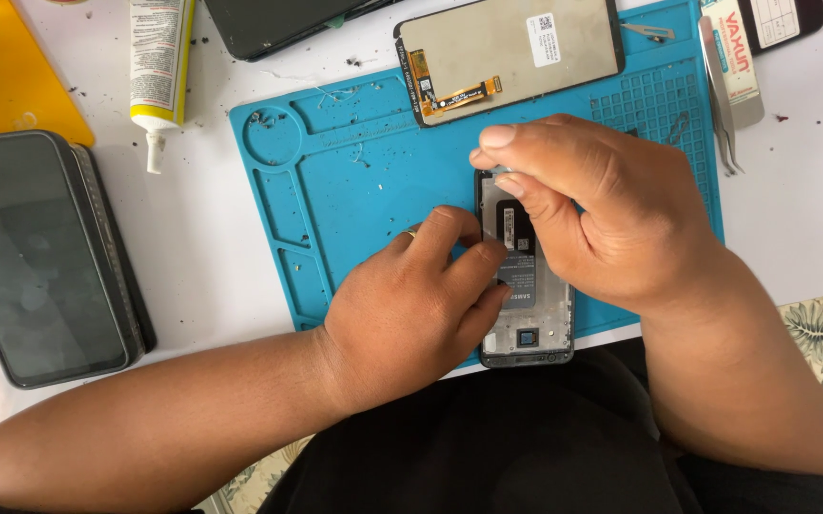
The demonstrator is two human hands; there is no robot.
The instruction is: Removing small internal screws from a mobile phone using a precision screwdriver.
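Observation:
An opened phone frame with its insides exposed lies upright on a blue silicone work mat. My left hand rests on the mat, its fingers pressing the frame's left edge and middle. Over the frame's top end, my right hand has thumb and forefinger pinched together on a small pale part that is mostly hidden. A detached display panel with an orange flex cable lies face down at the mat's far edge.
A stack of dark phones sits at the left on the white table. A white glue tube and a yellow sheet lie at the back left. Metal tweezers rest at the back right.

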